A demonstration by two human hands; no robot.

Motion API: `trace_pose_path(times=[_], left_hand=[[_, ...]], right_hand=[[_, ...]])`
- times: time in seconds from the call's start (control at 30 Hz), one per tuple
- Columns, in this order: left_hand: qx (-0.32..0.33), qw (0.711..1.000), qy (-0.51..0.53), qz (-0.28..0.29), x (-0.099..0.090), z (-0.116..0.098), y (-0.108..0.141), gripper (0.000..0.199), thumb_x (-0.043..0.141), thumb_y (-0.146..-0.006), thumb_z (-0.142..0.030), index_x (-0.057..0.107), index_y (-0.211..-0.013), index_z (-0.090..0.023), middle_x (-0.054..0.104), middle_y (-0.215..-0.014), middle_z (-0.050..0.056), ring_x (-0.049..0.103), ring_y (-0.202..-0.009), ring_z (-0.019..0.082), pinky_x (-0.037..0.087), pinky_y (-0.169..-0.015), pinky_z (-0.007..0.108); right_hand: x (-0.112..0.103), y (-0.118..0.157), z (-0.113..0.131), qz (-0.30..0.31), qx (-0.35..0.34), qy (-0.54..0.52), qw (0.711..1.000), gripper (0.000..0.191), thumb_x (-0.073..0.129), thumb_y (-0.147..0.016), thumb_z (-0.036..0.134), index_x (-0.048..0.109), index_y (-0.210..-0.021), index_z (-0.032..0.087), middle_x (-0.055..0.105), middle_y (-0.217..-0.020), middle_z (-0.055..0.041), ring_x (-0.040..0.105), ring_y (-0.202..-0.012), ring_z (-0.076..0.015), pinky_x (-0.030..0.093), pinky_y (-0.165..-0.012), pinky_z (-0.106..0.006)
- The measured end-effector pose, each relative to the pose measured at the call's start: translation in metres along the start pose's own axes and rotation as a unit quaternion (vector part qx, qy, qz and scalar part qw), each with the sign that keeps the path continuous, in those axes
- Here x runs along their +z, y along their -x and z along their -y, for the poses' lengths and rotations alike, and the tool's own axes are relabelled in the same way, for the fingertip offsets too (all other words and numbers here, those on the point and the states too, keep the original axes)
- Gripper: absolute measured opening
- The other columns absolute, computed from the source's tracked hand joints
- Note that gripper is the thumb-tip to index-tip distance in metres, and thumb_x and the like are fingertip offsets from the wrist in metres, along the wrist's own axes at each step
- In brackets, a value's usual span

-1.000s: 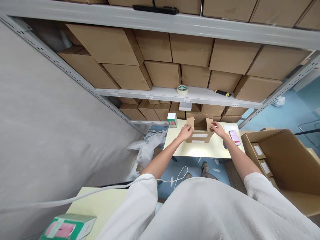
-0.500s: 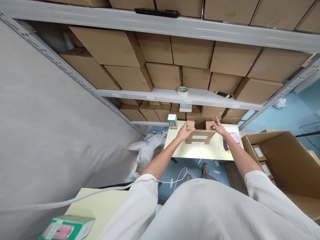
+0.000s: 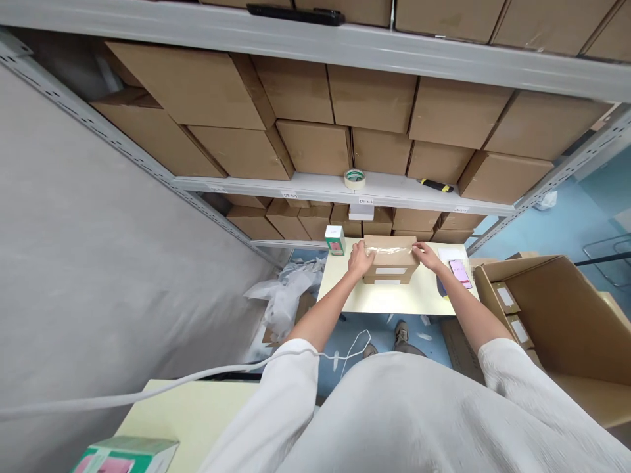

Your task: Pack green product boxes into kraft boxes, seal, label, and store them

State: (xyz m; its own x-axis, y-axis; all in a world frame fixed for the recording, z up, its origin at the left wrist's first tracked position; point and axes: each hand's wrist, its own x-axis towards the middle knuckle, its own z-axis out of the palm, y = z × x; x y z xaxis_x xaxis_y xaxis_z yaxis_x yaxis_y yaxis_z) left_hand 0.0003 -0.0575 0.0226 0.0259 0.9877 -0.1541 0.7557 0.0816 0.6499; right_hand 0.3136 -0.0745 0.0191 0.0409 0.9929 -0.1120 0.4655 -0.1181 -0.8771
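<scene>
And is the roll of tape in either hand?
No, the roll of tape rests on the metal shelf, while the left hand and right hand are on the cardboard box.

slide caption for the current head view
Left hand and right hand touching a cardboard box over a pale yellow table

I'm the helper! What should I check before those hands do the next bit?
1. Left hand touching the carton: ok, at its left end.
2. Right hand touching it: ok, at its right end.
3. Carton's top down: ok, looks folded over.
4. What's inside: cannot tell, hidden.
5. Green-and-white box out of the way: ok, apart on the left.
6. Yellow-and-black tool away from both hands: ok, on the shelf.
</scene>
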Motion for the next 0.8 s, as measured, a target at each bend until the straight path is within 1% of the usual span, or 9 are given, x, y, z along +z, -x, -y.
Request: trace_pose_path(times=[0.1,0.2,0.3,0.37,0.43,0.53,0.6,0.7,0.8], left_hand=[[0.003,1.0,0.013,0.021,0.006,0.005,-0.003,0.074,0.059,-0.104,-0.047,0.033,-0.169,-0.022,0.05,-0.164,0.022,0.058,-0.144,0.038,0.051,-0.112,0.047],[0.026,0.997,0.041,0.052,0.013,0.01,-0.007,0.074,0.051,-0.108,-0.041,0.024,-0.175,-0.023,0.044,-0.172,0.018,0.048,-0.156,0.035,0.044,-0.122,0.045],[0.051,0.995,0.056,0.068,0.016,0.013,-0.009,0.073,0.047,-0.109,-0.038,0.022,-0.177,-0.023,0.038,-0.177,0.015,0.041,-0.162,0.032,0.038,-0.128,0.043],[0.06,0.994,0.051,0.07,0.016,0.014,-0.009,0.075,0.047,-0.109,-0.039,0.021,-0.177,-0.022,0.037,-0.178,0.014,0.042,-0.161,0.033,0.038,-0.128,0.044],[0.063,0.995,0.037,0.073,0.014,0.015,-0.007,0.077,0.048,-0.109,-0.043,0.021,-0.178,-0.021,0.04,-0.177,0.015,0.045,-0.159,0.035,0.04,-0.126,0.046],[0.066,0.994,0.017,0.088,0.009,0.017,-0.004,0.08,0.049,-0.108,-0.046,0.021,-0.178,-0.019,0.047,-0.172,0.017,0.052,-0.153,0.037,0.044,-0.122,0.047],[0.068,0.993,0.01,0.097,0.005,0.019,-0.001,0.081,0.05,-0.107,-0.047,0.022,-0.177,-0.018,0.051,-0.169,0.017,0.055,-0.15,0.038,0.046,-0.119,0.046],[0.062,0.993,0.005,0.101,-0.002,0.022,0.004,0.081,0.052,-0.107,-0.049,0.025,-0.177,-0.018,0.056,-0.165,0.017,0.057,-0.148,0.038,0.047,-0.117,0.044],[0.052,0.993,-0.009,0.106,-0.008,0.027,0.008,0.084,0.055,-0.106,-0.054,0.028,-0.176,-0.019,0.065,-0.156,0.017,0.062,-0.143,0.038,0.05,-0.112,0.042]], right_hand=[[0.006,0.001,-0.005,-0.012,0.002,0.008,1.0,0.042,0.059,-0.091,0.058,0.068,-0.117,0.027,0.071,-0.135,-0.0101,0.064,-0.125,-0.0291,0.051,-0.113,-0.05],[0.012,-0.001,-0.009,-0.017,0.009,0.021,1.0,0.04,0.059,-0.089,0.054,0.062,-0.119,0.028,0.07,-0.134,-0.0095,0.063,-0.126,-0.0291,0.051,-0.11,-0.049],[0.015,-0.002,-0.012,-0.006,0.021,0.036,0.999,0.044,0.06,-0.087,0.052,0.056,-0.126,0.03,0.069,-0.134,-0.0094,0.066,-0.114,-0.0277,0.056,-0.101,-0.047],[0.015,-0.001,-0.012,0.002,0.025,0.052,0.998,0.046,0.059,-0.087,0.053,0.053,-0.127,0.031,0.068,-0.134,-0.0086,0.067,-0.105,-0.0262,0.057,-0.096,-0.046],[0.013,0.001,-0.011,0.008,0.026,0.066,0.997,0.045,0.058,-0.088,0.054,0.053,-0.127,0.031,0.068,-0.133,-0.0083,0.067,-0.102,-0.0259,0.057,-0.094,-0.045],[0.01,0.008,-0.008,0.02,0.024,0.075,0.997,0.044,0.058,-0.088,0.053,0.053,-0.126,0.031,0.069,-0.129,-0.0085,0.067,-0.104,-0.0269,0.057,-0.092,-0.044],[0.009,0.013,-0.005,0.028,0.026,0.078,0.996,0.042,0.058,-0.089,0.052,0.052,-0.125,0.031,0.07,-0.126,-0.0083,0.067,-0.102,-0.027,0.058,-0.089,-0.043],[0.011,0.02,0.001,0.042,0.034,0.08,0.995,0.042,0.059,-0.089,0.053,0.053,-0.124,0.031,0.071,-0.119,-0.0071,0.067,-0.094,-0.0257,0.059,-0.081,-0.041],[0.014,0.024,0.005,0.051,0.039,0.082,0.995,0.041,0.061,-0.088,0.052,0.054,-0.123,0.031,0.072,-0.115,-0.0062,0.066,-0.088,-0.0246,0.059,-0.079,-0.04]])
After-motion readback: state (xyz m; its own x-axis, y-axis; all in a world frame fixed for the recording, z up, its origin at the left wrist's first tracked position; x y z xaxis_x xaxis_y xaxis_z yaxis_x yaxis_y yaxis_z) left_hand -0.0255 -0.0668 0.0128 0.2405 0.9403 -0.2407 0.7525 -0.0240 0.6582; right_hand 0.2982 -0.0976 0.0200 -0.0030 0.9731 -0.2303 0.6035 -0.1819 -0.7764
